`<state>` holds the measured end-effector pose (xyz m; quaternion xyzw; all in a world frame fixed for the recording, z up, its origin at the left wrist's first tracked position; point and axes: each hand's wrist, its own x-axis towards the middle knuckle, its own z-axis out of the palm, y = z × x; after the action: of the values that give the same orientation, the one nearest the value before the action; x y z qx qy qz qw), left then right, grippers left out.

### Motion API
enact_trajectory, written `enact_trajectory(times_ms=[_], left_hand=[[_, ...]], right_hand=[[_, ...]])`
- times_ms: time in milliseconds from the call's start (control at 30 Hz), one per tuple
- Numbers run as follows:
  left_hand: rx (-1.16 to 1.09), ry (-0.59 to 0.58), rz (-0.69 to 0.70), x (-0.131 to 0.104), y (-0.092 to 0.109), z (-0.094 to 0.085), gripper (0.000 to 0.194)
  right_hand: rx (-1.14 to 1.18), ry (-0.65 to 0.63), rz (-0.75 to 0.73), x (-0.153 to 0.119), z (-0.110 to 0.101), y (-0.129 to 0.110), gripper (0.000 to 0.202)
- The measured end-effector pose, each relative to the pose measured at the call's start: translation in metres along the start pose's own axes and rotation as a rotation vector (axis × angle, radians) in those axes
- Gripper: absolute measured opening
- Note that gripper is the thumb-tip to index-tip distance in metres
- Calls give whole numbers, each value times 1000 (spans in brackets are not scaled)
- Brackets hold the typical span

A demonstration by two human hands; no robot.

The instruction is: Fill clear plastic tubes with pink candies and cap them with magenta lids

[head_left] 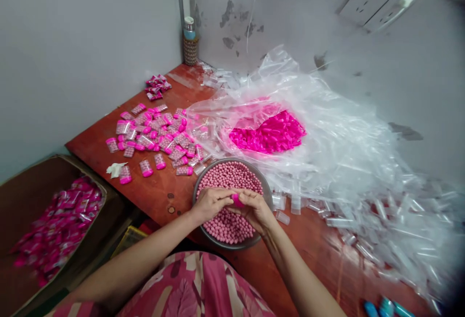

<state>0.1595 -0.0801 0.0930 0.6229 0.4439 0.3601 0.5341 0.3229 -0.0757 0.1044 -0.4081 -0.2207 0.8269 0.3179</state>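
Observation:
Over a round metal bowl [269, 188] of small pink beads [228, 230], both of my hands meet around a little container with a bright pink cap [237, 200]. My left hand [210, 204] is closed, its fingertips pressed against the cap's left side. My right hand [256, 209] has thumb and fingers wrapped round the other side, hiding most of the container's body. To the left, several clear containers filled with pink beads [146, 168] and closed with pink caps lie in a loose pile. Behind the bowl, a clear plastic bag [327, 128] spreads open around many loose pink caps [271, 133].
Clear empty containers [378, 249] lie scattered along the right of the red-brown table [290, 259]. A cardboard box [105, 181] at lower left holds pink wrapped packets [69, 220]. More packets [157, 86] sit near the back edge. A bottle [189, 31] stands in the corner.

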Motion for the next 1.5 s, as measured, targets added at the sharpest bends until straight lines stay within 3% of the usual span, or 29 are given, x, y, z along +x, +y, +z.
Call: enact_trajectory(times_ms=[200,300,367,433,500,567,633,700,800,900,967,1033,1100,1167,1233,1300,1500], left_hand=[[-1,44,-81,6,-12,-4,27],[32,206,-129,16,-7,-27,31],[113,397,-152,24,-5,-51,36],[157,524,-126,30,-5,-73,42],[192,587,-101,32,-8,-83,45],[202,569,-108,29,-12,-77,43],[164,486,-137,24,-16,-57,42],[111,378,-162,18,-18,-32,42],[93,269,-183,10,-19,-4,39],[93,253,-202,5,-20,4,35],[75,263,-209,3,-22,4,34],[58,277,-213,2,-24,3,33],[48,285,-219,2,-25,3,32],[46,278,-220,2,-25,2,31],[45,271,-214,1,-24,0,31],[40,283,-215,-1,-25,-5,31],[16,364,-246,-8,-35,-27,31]], right_hand=[[-36,137,-99,14,16,13,30],[-164,213,-271,4,8,13,32],[-371,338,-392,-12,-18,14,30],[-674,537,-447,-34,-59,18,27],[-1041,789,-389,-53,-108,24,29],[-1503,949,-153,-64,-152,31,29],[-1612,954,-74,-67,-184,38,30],[-1647,925,-48,-66,-201,45,32],[-1697,897,-42,-64,-210,52,24],[-1709,875,-78,-68,-212,50,13],[-1697,878,-124,-70,-205,43,18],[-1679,871,-277,-66,-189,30,24],[-1690,758,-506,-55,-162,16,26],[-1780,490,-615,-34,-132,4,27],[-1882,339,-574,-7,-106,-4,26],[-1910,280,-494,23,-88,-4,24],[-1769,103,-449,85,-67,29,17]])
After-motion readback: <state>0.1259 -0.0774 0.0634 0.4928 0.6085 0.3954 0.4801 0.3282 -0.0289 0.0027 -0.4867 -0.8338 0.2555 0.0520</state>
